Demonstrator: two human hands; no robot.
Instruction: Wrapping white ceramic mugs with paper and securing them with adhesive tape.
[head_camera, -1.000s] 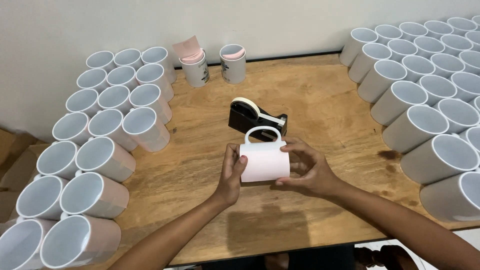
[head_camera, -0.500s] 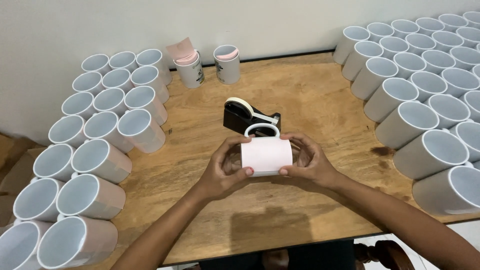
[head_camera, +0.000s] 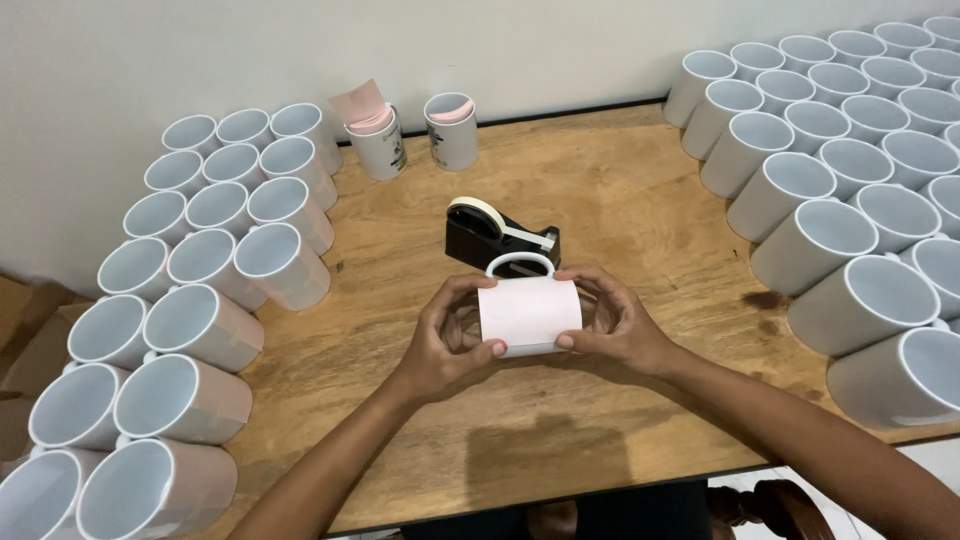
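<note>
Over the middle of the wooden table (head_camera: 620, 200) both my hands hold one white mug (head_camera: 528, 315) on its side, its handle pointing away from me. A pale pink sheet is wrapped around the mug's body. My left hand (head_camera: 448, 340) grips the mug's left end, thumb on the sheet's lower corner. My right hand (head_camera: 612, 322) cups the right end, thumb pressing the sheet's lower edge. Just beyond the mug stands a black tape dispenser (head_camera: 497, 236) with a roll of pale tape.
Several white mugs wrapped in pink (head_camera: 215, 270) are stacked on their sides along the left. Several plain white mugs (head_camera: 850, 190) lie in rows at the right. Two upright printed mugs (head_camera: 415, 135) holding pink sheets stand at the back by the wall.
The mug and both hands have stayed near the table's middle. My fingers have shifted slightly along the sheet's edges; the head view has drifted a little.
</note>
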